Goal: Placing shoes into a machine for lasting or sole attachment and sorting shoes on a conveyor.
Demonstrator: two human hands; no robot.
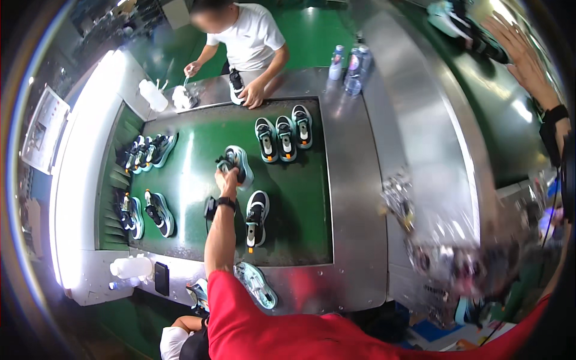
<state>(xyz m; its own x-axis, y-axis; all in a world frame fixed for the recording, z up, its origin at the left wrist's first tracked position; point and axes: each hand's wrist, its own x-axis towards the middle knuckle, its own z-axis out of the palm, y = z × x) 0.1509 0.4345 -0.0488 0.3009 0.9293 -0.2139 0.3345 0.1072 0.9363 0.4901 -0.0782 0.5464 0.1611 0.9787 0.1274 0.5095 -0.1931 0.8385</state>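
Observation:
My left hand (227,178) reaches out over the green belt and is closed around a black and light-blue sneaker (242,167). A similar sneaker (257,217) with an orange tab lies on the belt just to the right of my left forearm. Far off at the upper right, my right hand (523,63) is stretched flat with its fingers apart. Beside its fingertips lies a pale teal and black sneaker (462,30) on another green surface; whether they touch, I cannot tell.
Three sneakers (284,138) stand at the belt's far right, with more (157,213) along the left. Across the belt, a co-worker (255,45) handles a sneaker (236,87). Bottles (355,69) stand on the metal rim (357,180). A light-blue shoe (257,285) lies on the near edge.

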